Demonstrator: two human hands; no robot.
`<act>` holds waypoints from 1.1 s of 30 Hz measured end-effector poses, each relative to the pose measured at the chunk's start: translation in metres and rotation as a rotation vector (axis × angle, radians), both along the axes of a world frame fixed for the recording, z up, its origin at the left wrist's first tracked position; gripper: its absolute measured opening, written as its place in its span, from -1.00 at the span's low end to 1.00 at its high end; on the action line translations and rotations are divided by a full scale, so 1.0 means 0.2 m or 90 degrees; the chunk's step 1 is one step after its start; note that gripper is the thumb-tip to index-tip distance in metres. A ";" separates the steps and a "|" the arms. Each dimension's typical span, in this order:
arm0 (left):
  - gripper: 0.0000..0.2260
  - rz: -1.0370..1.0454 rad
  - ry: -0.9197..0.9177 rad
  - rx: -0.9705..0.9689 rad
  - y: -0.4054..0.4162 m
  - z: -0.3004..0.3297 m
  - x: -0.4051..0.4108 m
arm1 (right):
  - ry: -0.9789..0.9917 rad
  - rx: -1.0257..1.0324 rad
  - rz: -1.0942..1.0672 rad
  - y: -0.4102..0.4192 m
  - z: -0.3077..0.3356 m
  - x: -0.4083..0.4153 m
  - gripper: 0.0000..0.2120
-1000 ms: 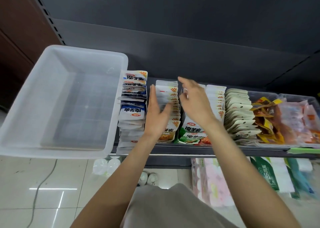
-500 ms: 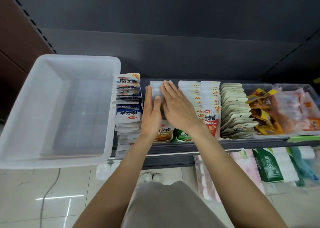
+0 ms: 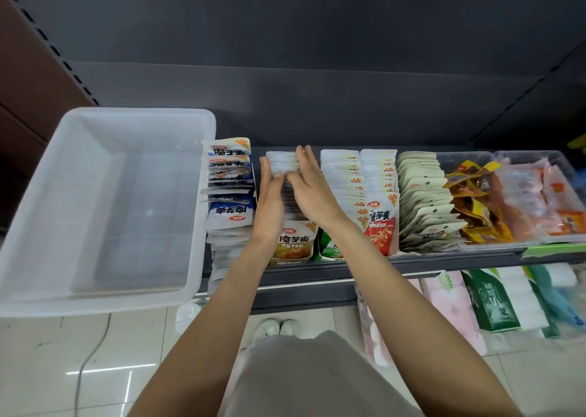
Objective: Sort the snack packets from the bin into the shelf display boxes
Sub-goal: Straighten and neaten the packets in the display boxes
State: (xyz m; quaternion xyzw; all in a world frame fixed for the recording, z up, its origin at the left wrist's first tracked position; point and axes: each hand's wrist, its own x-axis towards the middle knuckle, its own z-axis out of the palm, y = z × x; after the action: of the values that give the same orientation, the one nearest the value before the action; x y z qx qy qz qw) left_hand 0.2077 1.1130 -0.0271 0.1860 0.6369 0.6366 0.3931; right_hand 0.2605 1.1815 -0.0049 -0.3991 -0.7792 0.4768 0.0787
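A clear plastic bin (image 3: 203,175) sits at the left end of the shelf with nothing inside it. Right of it stand rows of snack packets: blue-and-white packets (image 3: 231,191), a yellow-fronted row (image 3: 293,242), a green-fronted row (image 3: 329,245) and a red-fronted row (image 3: 379,220). My left hand (image 3: 269,204) lies flat with straight fingers against the left side of the yellow row. My right hand (image 3: 310,185) rests on top of the same row, fingers straight and spread over the packet tops.
Beige packets (image 3: 421,201) and clear boxes of orange and pink snacks (image 3: 520,201) fill the shelf's right part. Tissue packs (image 3: 494,299) sit on the lower level. The dark shelf edge (image 3: 317,274) runs in front, tiled floor and my shoes (image 3: 279,328) below.
My right hand moved left from the green row onto the yellow row and now lies beside my left hand. The camera view tilted slightly.
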 end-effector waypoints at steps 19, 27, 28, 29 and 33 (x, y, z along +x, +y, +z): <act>-0.54 0.015 0.001 -0.027 -0.15 -0.05 0.11 | -0.010 0.123 -0.069 -0.31 -0.09 0.19 -0.34; -0.52 0.034 -0.024 0.006 -0.13 -0.07 0.07 | 0.046 0.079 -0.083 -0.31 -0.12 0.17 -0.27; -0.52 0.044 -0.047 0.006 -0.13 -0.07 0.07 | 0.071 0.071 -0.093 -0.30 -0.13 0.16 -0.25; -0.53 0.048 -0.067 0.009 -0.12 -0.06 0.07 | 0.087 0.066 -0.101 -0.30 -0.13 0.15 -0.25; -0.53 0.044 -0.098 0.015 -0.12 -0.05 0.09 | 0.070 0.075 -0.116 -0.29 -0.12 0.15 -0.28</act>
State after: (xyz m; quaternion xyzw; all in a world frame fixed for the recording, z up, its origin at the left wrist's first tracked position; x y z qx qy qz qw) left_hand 0.2257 1.0891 -0.0380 0.1195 0.6035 0.6694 0.4165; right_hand 0.2900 1.1243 -0.0294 -0.4362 -0.7612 0.4418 0.1875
